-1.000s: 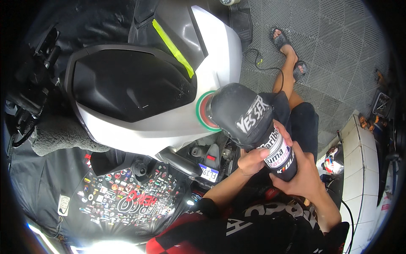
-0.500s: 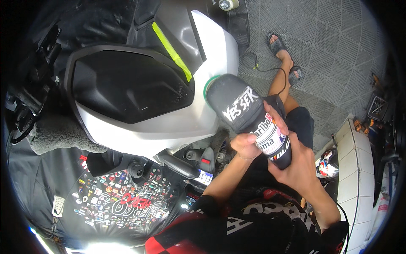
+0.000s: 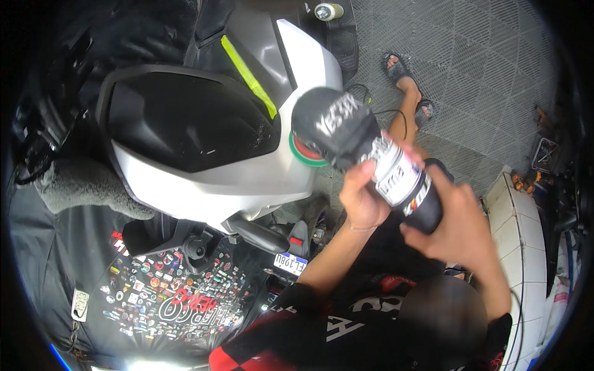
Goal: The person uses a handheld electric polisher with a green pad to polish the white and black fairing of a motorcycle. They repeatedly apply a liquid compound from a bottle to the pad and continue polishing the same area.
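Surroundings of the Work Area

Grey patterned floor matting (image 3: 464,68) is noted at upper right. A low white-tiled wall (image 3: 526,260) is recorded at right, with small orange objects (image 3: 525,182) seen near its upper end. A pale bottle (image 3: 328,12) is observed at the top edge. A grey towel (image 3: 93,193) is found at far left; below, a black sheet (image 3: 59,247) is dotted with small stickers (image 3: 154,281).

black and red shirt (image 3: 371,339), white lettering (image 3: 337,332), dark sandals (image 3: 396,72), perhaps a thin bracelet (image 3: 363,228)
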`<state>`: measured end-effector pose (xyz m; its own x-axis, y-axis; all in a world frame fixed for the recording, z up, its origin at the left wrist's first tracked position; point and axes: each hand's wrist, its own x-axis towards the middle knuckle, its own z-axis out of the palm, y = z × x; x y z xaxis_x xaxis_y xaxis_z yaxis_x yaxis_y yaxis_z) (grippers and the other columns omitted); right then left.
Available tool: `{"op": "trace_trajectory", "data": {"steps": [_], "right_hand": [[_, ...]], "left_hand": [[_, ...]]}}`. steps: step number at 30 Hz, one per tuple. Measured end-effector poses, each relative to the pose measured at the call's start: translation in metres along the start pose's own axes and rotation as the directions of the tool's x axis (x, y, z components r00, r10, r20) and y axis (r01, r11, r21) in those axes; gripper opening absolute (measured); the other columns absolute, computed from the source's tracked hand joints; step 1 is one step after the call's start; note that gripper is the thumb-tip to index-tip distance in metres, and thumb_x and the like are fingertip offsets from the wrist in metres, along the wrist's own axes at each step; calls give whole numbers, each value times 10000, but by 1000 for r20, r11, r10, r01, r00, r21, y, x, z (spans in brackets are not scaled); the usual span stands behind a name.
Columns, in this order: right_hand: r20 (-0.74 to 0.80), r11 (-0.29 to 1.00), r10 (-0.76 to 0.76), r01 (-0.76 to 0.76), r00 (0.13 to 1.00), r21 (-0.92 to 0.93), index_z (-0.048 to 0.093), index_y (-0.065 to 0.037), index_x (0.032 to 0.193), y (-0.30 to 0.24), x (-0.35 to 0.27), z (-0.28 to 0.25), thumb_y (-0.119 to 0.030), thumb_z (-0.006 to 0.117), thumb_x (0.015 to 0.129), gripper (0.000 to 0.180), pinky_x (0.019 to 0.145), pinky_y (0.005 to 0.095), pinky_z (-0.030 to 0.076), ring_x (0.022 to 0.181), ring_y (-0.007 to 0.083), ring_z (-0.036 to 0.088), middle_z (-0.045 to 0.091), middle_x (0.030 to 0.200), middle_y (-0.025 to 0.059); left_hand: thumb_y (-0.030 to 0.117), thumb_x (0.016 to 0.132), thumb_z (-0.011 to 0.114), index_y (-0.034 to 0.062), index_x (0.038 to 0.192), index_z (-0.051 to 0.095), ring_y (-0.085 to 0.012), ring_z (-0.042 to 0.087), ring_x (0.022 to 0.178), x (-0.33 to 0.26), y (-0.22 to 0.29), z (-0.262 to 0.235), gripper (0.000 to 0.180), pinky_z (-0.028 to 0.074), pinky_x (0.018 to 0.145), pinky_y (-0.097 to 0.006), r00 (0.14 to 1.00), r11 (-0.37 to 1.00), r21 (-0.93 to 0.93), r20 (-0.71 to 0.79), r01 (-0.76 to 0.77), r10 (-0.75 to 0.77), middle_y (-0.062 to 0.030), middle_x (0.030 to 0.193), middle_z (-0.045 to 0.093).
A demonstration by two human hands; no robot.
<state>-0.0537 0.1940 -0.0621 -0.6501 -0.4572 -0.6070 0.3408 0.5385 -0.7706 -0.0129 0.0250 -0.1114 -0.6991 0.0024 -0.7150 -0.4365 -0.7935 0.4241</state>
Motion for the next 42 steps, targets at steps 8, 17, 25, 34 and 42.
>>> {"op": "trace_trajectory", "data": {"steps": [8,17,25,34,42], "right_hand": [[369,983,74,-5,926,-185,656,51,1049,-47,69,-85,-194,840,564,573,722,407,553,757,352,711,706,825,213],[479,980,-74,154,875,-130,691,60,1001,-5,88,-97,-321,827,651,536,709,389,553,743,323,688,682,772,189],[-150,966,-206,225,967,126,682,32,1027,22,80,-127,-384,726,925,431,728,340,518,799,193,648,662,848,91],[-423,596,-782,746,457,-296,704,28,1070,-224,130,-156,-473,570,972,528,976,472,491,1068,429,632,665,1091,243],[-511,570,-799,674,318,-471,685,36,983,-216,77,-89,-130,744,845,224,767,464,555,855,395,666,610,919,221]], "left_hand": [[452,952,575,-13,1171,608,-290,672,1029,26,23,59,516,557,944,-455,975,974,-95,-99,-208,199,-163,1100,683],[531,988,558,-18,1251,571,-270,617,1169,42,5,51,610,517,1012,-448,969,970,-12,-40,-243,243,-146,1216,638],[137,887,766,-72,1215,582,-227,698,971,15,-36,6,430,579,844,-371,997,970,241,70,-3,-14,-145,1081,688],[50,817,818,-20,1076,645,-158,707,831,-46,-83,-33,320,578,767,-321,938,737,656,129,162,-321,-88,959,718],[145,760,875,-19,1159,609,-164,660,888,-59,-86,-44,506,540,831,-336,928,634,772,267,-44,-260,-79,995,697]]}}
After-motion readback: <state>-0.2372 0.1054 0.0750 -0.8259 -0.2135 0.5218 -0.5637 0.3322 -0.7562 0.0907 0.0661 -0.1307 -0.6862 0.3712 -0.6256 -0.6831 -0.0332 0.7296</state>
